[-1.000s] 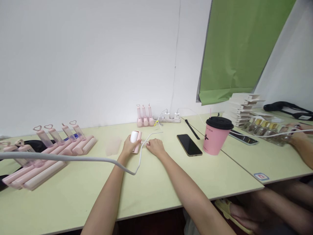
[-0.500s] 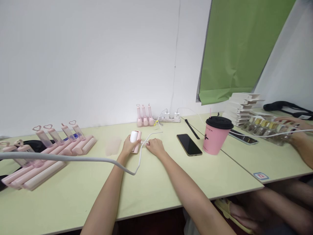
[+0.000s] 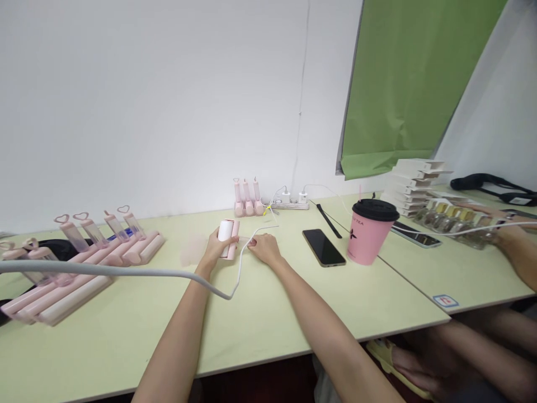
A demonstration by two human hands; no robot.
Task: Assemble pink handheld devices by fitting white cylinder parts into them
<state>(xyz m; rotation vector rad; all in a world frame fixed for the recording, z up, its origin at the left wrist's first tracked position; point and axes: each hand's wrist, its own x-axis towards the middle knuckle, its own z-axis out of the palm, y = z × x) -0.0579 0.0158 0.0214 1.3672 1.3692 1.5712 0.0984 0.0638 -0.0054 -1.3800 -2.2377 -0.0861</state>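
My left hand (image 3: 216,248) is wrapped round a pink-and-white roller (image 3: 226,238), with its white cylinder facing up and the pink part on the right. Just right of it, my right hand (image 3: 263,246) has its fingers curled together. Something thin and pale seems to lie between the two hands, but what the right fingers pinch is too small to make out. A white cable (image 3: 240,263) crosses in front of the roller. Left of my hands lie several pink rollers (image 3: 104,260) with clear handles, some ending in heart-shaped loops. Smaller ones (image 3: 249,207) stand by the wall.
Right of my hands are a phone (image 3: 324,248), a black strap (image 3: 328,220) and a pink cup (image 3: 369,238) with a black lid. A power strip (image 3: 289,205) sits against the wall. Further right, a co-worker's hand (image 3: 499,221) is among glass bottles (image 3: 457,221), beside stacked white boxes (image 3: 413,187).
My left hand has shifted slightly left with the roller, widening the gap to my right hand. My right hand's fingers have curled in more.
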